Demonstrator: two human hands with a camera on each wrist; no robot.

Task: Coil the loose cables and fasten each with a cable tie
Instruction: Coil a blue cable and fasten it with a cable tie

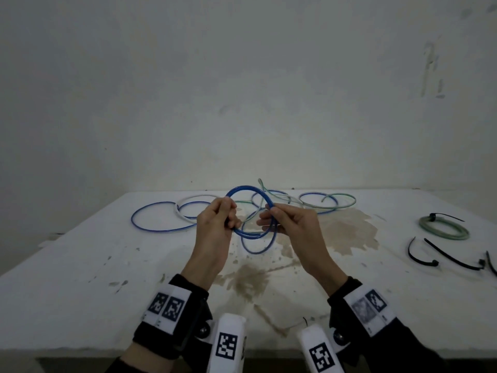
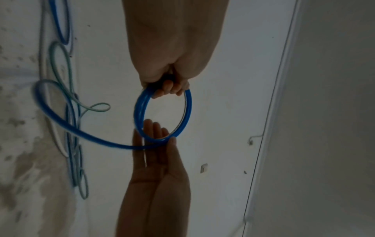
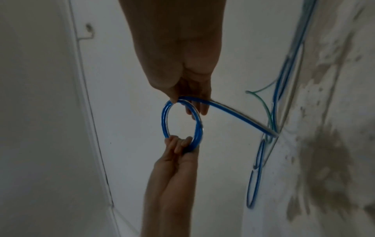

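A blue cable (image 1: 243, 191) is wound into a small coil, held up over the white table (image 1: 80, 265) between both hands. My left hand (image 1: 228, 219) grips the coil's left side with curled fingers (image 2: 169, 89). My right hand (image 1: 270, 214) pinches the coil's right side between thumb and fingers (image 3: 204, 109). From the coil (image 2: 188, 112) the cable's loose tail (image 2: 81, 133) runs down to the table, where it lies in loops (image 1: 150, 222). In the right wrist view the coil (image 3: 164, 120) hangs between the two hands.
Loose white (image 1: 188, 199) and green (image 1: 347, 197) cables lie tangled at the table's far side. A coiled green cable (image 1: 443, 228) fastened with a black tie sits at the right, with loose black cable ties (image 1: 454, 257) nearer me. Brown stains (image 1: 347, 232) mark the middle.
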